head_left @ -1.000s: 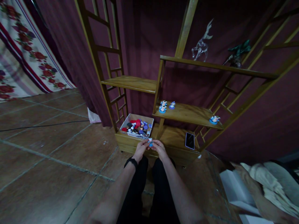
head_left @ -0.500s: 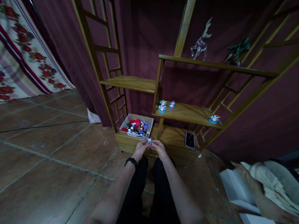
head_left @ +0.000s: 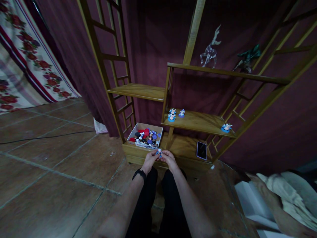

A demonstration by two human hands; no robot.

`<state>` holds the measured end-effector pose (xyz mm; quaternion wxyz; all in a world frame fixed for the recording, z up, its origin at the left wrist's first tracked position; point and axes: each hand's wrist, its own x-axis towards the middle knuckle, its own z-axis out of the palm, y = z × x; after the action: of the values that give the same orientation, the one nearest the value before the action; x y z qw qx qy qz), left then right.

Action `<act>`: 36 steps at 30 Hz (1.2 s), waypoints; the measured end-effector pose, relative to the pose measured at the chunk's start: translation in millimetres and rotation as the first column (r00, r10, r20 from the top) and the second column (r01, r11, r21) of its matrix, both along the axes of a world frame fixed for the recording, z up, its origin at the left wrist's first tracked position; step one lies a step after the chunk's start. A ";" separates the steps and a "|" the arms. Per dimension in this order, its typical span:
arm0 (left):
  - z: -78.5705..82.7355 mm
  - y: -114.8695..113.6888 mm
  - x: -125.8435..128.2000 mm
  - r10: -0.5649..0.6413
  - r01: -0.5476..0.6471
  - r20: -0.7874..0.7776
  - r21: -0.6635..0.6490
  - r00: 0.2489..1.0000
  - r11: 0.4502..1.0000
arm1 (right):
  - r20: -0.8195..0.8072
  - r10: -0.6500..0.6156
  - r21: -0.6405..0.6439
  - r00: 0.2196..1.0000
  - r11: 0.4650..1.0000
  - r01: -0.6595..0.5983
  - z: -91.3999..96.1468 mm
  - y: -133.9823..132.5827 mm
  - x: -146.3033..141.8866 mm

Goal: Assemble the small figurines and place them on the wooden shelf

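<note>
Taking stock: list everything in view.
wooden shelf: one, brown, centre
box of figurines: one, whitish, lower left
round-based figurines: four, blue/purple, middle shelf
glassy deer: one, clear, top
ornament: one, greenish, top
phone: one, black, bottom right
curtain: count unclear, maroon, behind
floral cloth: one, multicoloured, left
cable: one, black, left
boxy shapes: two, white, right
crumpled cloth: one, cream, right
held figurine: one, blue-white, centre
hands: two, bare, centre
wristband: one, black, left wrist
legs: two, black-clad, below

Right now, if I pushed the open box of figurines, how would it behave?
The box would probably slide rather than tip, being broad and low. It looks thin-walled, so may flex if pressed. The jumbled figurines inside would likely shift.
</note>
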<state>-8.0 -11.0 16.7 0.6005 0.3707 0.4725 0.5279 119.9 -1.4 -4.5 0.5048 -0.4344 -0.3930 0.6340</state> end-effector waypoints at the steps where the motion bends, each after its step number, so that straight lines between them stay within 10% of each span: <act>1: 0.7 -0.4 -0.3 -0.011 0.011 0.005 -0.002 1.000 1.000 | -0.004 -0.006 0.000 1.000 1.000 0.006 -0.4 0.2 0.2; 36: -7.0 3.4 -1.5 -0.043 0.044 -0.047 0.028 0.998 0.999 | -0.014 -0.007 0.004 1.000 1.000 0.007 -3.3 0.8 -0.2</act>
<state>-9.5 -7.6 9.7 0.5952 0.4017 0.4706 0.5127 119.8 -0.5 -7.8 0.5106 -0.4303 -0.3890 0.6346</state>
